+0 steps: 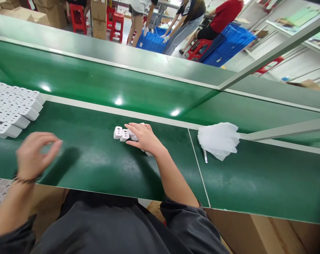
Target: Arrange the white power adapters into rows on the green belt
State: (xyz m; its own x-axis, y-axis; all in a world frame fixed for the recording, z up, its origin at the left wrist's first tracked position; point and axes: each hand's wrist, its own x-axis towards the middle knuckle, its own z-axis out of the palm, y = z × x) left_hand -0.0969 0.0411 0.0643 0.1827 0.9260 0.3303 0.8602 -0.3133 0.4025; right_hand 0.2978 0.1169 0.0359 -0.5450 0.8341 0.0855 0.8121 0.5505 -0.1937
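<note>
My right hand [144, 137] lies over a small cluster of white charger plugs, with its fingers stretched out and its palm down. At the cluster's left end, a white charger plug [118, 132] and another beside it show their two port slots; the others are partly hidden under the hand. My left hand [38, 155] is raised above the green bench, blurred by motion. Its fingers curve toward the thumb, and I cannot make out anything between them. Close to it, at the far left, stand many white charger plugs [10, 128] in tight rows, ports facing up.
A fanned stack of thin white sheets [218, 141] lies on the green bench [96, 176] to the right. A ledge with a green panel [102, 81] runs along the back, and a metal post [271, 53] slants across. Beyond are people, blue crates [152, 41] and red stools [78, 19].
</note>
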